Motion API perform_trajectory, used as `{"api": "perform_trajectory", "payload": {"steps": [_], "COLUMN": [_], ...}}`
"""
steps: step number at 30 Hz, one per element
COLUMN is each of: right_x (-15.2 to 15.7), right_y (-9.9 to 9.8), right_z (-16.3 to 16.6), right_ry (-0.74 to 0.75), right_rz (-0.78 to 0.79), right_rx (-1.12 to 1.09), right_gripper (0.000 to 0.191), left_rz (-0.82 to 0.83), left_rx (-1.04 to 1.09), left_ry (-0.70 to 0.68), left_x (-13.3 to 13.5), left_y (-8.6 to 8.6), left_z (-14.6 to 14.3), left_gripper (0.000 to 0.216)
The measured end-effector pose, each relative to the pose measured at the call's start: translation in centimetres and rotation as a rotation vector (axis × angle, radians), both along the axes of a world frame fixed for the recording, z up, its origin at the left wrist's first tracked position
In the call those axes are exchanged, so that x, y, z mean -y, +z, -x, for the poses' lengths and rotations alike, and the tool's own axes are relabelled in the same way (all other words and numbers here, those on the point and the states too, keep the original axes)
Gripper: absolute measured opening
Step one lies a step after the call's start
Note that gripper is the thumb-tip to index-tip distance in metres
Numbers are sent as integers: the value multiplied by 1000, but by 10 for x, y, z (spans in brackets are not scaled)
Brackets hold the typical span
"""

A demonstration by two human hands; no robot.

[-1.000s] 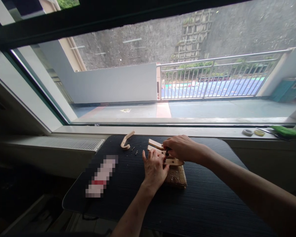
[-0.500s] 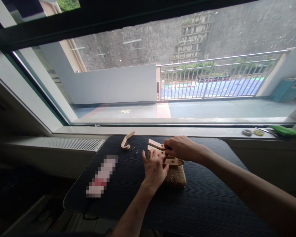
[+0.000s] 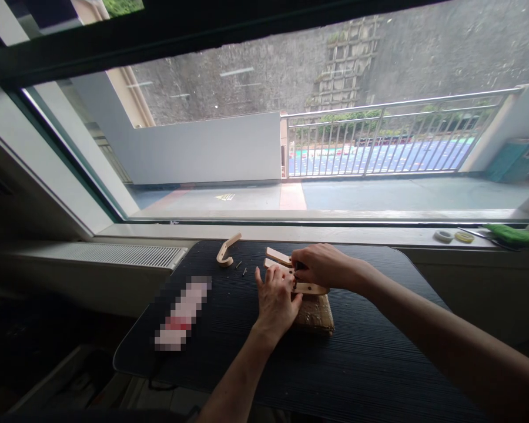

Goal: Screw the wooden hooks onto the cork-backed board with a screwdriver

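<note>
My right hand (image 3: pixel 320 265) is closed round the dark handle of a screwdriver (image 3: pixel 298 268), its shaft pointing down at the nearest wooden hook (image 3: pixel 315 289). Pressed against that same hook is my left hand (image 3: pixel 277 294), with the thumb on the near side and one finger raised. The hook lies across a brown wooden block (image 3: pixel 315 317) with a shiny surface. Two more pale wooden strips (image 3: pixel 278 255) stick out to the left behind my hands, partly covered by them. The screwdriver's tip is hidden by my left fingers.
A loose J-shaped wooden hook (image 3: pixel 224 251) and a few screws (image 3: pixel 244 272) lie on the black table (image 3: pixel 379 352). A blurred pinkish item (image 3: pixel 183 314) is at left. Tape rolls (image 3: pixel 443 236) and a green cloth (image 3: pixel 515 235) sit on the windowsill.
My right hand has turned slightly and shifted a little left on the screwdriver. My left hand stays in place on the hook.
</note>
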State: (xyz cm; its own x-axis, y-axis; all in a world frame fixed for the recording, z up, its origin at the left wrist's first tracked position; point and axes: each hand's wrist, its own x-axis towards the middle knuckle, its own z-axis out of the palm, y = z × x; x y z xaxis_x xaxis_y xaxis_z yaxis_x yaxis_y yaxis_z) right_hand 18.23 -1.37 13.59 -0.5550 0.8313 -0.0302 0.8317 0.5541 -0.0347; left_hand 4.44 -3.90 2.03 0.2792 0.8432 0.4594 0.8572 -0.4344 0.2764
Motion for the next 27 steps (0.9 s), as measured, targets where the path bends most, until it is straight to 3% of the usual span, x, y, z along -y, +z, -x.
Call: {"api": "perform_trajectory", "payload": {"steps": [3, 9, 12, 17, 22, 27], "right_x": [1, 4, 3, -4, -10, -6], "right_y": [-5, -19, -21, -25, -32, -19], "right_z": [-1, -2, 0, 3, 2, -3], "right_ry": [-37, -93, -101, -147, -218, -153], "right_rz": [-6, -20, -18, -27, -37, 38], "right_rx": [-18, -90, -126, -163, -195, -206], "right_gripper": [24, 25, 22, 21, 22, 23], "left_rz": [-67, -173, -91, 211, 334, 418], "left_rx": [89, 477, 661, 970, 1046, 1130], "left_ry": [-1, 28, 12, -51, -159, -195], "left_x": [4, 3, -1, -6, -9, -15], "left_y": [-5, -22, -29, -43, -50, -49], "left_z": [6, 26, 30, 23, 20, 18], "left_gripper": [46, 33, 34, 48, 36, 36]}}
